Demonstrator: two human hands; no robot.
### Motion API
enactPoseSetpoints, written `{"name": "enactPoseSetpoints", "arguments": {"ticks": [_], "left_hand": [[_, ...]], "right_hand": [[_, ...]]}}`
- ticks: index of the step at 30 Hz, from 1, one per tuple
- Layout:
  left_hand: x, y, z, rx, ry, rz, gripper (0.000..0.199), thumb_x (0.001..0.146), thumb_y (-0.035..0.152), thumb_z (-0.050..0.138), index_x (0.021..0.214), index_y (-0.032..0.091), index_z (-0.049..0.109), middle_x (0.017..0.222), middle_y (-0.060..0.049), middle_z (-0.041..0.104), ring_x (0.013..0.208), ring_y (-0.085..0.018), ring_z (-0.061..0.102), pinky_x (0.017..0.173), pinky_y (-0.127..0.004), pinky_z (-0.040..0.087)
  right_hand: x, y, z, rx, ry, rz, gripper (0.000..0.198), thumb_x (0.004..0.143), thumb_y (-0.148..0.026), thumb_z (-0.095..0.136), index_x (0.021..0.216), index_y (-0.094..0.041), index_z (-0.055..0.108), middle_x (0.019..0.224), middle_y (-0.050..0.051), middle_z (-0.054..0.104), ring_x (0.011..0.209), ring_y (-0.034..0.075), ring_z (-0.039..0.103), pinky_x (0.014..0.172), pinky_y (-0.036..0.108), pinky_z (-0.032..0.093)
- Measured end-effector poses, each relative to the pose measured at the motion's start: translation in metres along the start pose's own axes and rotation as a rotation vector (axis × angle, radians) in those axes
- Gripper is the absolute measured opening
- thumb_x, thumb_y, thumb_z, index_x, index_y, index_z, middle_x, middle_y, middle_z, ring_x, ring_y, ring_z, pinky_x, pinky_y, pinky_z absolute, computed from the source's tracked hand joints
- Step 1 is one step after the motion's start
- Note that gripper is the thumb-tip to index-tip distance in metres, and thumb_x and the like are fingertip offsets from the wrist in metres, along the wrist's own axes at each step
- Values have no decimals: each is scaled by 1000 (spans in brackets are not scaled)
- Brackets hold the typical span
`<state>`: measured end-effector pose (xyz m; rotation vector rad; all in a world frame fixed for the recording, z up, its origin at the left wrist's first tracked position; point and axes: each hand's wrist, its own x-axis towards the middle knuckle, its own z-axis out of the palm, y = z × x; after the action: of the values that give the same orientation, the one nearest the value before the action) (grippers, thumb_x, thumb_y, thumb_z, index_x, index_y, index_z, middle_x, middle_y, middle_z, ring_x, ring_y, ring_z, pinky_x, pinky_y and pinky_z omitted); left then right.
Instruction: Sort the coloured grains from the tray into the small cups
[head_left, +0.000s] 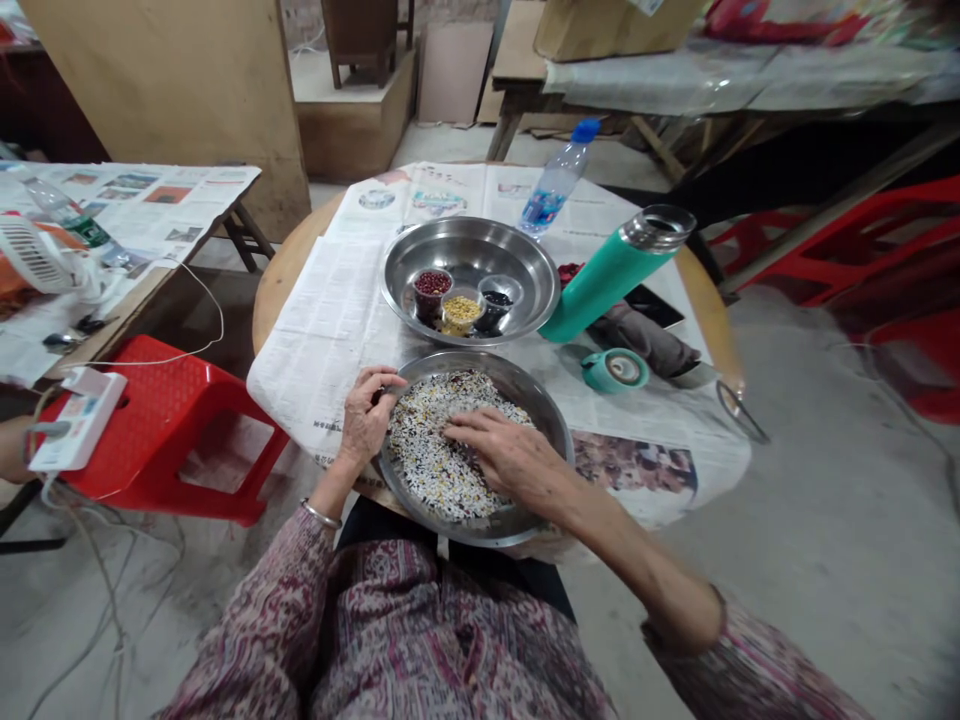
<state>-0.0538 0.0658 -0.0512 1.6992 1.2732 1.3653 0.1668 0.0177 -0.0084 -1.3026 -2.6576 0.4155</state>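
A steel basin (559,420) at the near table edge holds white rice-like grains mixed with yellow and dark beans (431,470). My left hand (367,415) grips its left rim, thumb and fingers bent around the edge. Inside the basin, my right hand (510,455) reaches over the grains with its fingers stretched leftward, the tips touching the mix. Just behind stands a second steel basin (472,235). In it are three clear cups: one with red beans (433,287), one with yellow beans (462,310) and one with black beans (496,302).
Newspaper (300,330) covers the round table. To the right are a green thermos (600,285), its lid (615,370), a grey cloth item (645,340) and a water bottle (556,185). A red stool (172,430) with a power strip (79,420) stands left.
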Motion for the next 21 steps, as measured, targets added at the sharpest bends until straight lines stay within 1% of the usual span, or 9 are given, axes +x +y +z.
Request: {"name": "enactPoseSetpoints", "arguments": {"ticks": [2,4,6,8,9,11,14,17,21], "left_hand": [[0,0,0,-2,3,3,22,81,4,52,84,20,68,103,-5,63,103,-20,59,98,-37,46],[0,0,0,-2,4,5,22,81,5,53,84,20,68,103,-5,63,103,-20,59,98,-37,46],[0,0,0,-1,0,5,23,81,4,52,84,20,68,103,-5,64,103,-19,60,98,-37,46],[-1,0,0,-1,-3,6,24,81,3,52,84,21,68,103,-5,63,103,-19,60,97,-37,46],[-1,-1,0,-2,-6,7,25,80,3,52,85,21,68,103,-5,63,103,-19,60,97,-37,47],[-1,-1,1,-4,-5,9,25,80,2,52,84,20,68,104,-5,63,103,-19,60,96,-36,47],[-1,-2,1,-3,-1,1,25,80,2,52,84,21,68,104,-5,64,103,-19,60,97,-37,48],[-1,-3,1,-4,-7,-6,25,80,3,52,86,21,68,105,-4,64,103,-19,59,98,-37,49],[-2,-2,1,-9,-5,-1,23,81,5,52,86,21,69,104,-4,63,103,-19,59,99,-39,50]], "right_hand": [[15,0,3,-5,82,-32,43,87,-3,46,122,-23,63,130,7,63,121,23,53,98,41,48],[28,-3,7,-31,115,-45,37,91,-10,49,124,-21,61,132,10,61,123,26,50,98,44,48],[35,-5,9,-59,102,-49,31,91,-16,54,121,-20,62,129,13,60,120,29,51,95,46,48],[35,-4,10,-54,56,-43,23,89,-15,56,110,-19,64,117,13,62,111,27,54,89,42,49],[33,-3,10,-37,27,-35,20,88,-11,55,104,-19,65,110,12,62,105,25,55,86,38,49],[23,1,8,9,-40,-10,20,86,-5,52,93,-19,65,97,9,62,91,20,57,77,32,47],[2,5,4,102,-145,31,22,85,-2,49,86,-18,64,90,6,62,80,16,57,72,27,44],[-20,-3,2,206,-204,31,21,88,-6,50,90,-19,66,92,6,65,85,16,61,77,28,46],[-36,-30,5,234,-225,-35,27,93,-8,45,105,-20,66,103,8,65,94,17,61,83,31,50]]}}
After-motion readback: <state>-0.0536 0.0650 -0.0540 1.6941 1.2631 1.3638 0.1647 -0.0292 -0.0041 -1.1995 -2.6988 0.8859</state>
